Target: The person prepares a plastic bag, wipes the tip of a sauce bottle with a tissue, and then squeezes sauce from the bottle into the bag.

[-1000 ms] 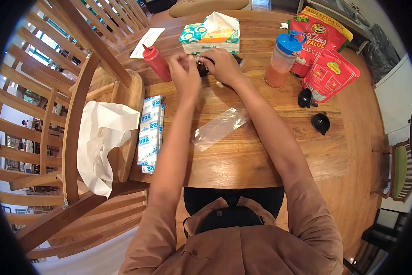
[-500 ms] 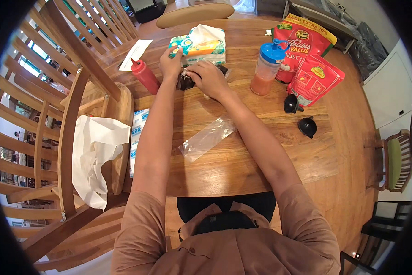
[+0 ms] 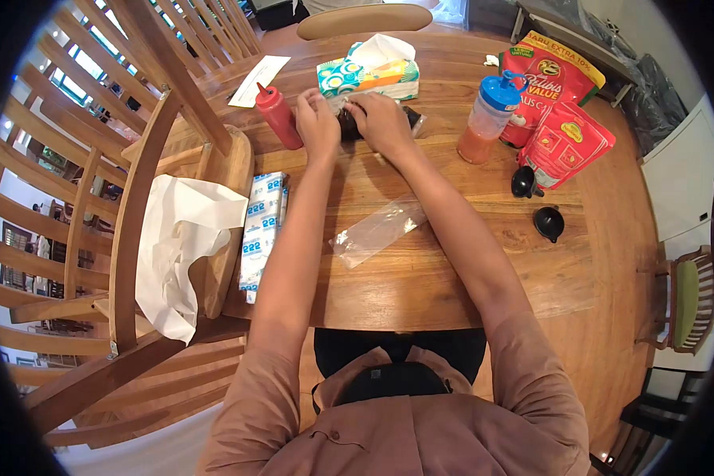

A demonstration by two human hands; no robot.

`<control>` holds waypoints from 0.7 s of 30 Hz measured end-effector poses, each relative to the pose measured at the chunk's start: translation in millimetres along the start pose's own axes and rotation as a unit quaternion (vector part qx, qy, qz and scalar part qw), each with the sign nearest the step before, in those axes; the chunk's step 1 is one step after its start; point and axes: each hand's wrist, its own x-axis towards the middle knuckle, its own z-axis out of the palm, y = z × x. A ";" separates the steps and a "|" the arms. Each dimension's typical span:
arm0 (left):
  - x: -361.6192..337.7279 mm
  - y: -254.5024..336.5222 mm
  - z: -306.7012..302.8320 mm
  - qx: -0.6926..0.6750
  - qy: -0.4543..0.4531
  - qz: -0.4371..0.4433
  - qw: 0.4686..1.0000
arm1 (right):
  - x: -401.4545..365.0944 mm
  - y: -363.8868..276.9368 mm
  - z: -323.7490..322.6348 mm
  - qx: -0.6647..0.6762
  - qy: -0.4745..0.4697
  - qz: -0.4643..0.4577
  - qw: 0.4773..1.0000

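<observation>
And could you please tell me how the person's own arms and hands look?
Short brown sleeves end near the elbows. Below, the forearms, left hand and right hand are bare: no gloves, watch or bracelet shows. Rings I cannot tell.

Tissue pack (image 3: 370,77), pouches (image 3: 573,144) on wooden table (image 3: 404,289)

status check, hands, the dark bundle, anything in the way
Left hand beside dark bundle, right hand over it, grips unclear. Bundle partly hidden. Red squeeze bottle close by left hand, tissue pack just beyond; neither clearly blocking.
</observation>
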 end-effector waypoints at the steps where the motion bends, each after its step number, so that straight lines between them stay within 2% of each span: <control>1: -7.0 -11.0 -1.7 0.004 -0.002 -0.001 1.000 | 3.3 -1.5 1.2 0.003 0.000 0.003 1.000; 3: -21.4 -24.5 -3.1 0.035 -0.041 0.017 0.998 | 14.9 -1.6 1.9 -0.006 -0.041 0.020 0.999; 4: -25.7 -27.4 -5.0 0.020 -0.089 0.008 0.996 | 19.3 -1.8 2.1 -0.006 -0.060 0.036 0.998; 5: -26.9 -29.4 -6.4 0.019 -0.086 0.007 0.996 | 22.6 -2.7 1.9 -0.006 -0.061 0.034 0.998; 7: -27.4 -28.7 -8.8 0.106 -0.127 0.058 0.985 | 27.9 0.3 3.3 0.013 -0.097 0.049 0.994; 8: -25.4 -28.0 -5.9 0.094 -0.110 0.006 0.989 | 30.0 2.4 5.4 0.019 -0.093 0.049 0.994; 11: -18.3 -28.7 -2.0 0.103 -0.111 0.001 0.988 | 31.6 10.0 4.7 0.049 -0.102 0.056 0.992; 21: -16.7 -27.3 7.0 0.111 -0.041 0.050 0.992 | 32.7 19.4 -1.9 0.055 -0.094 0.088 0.990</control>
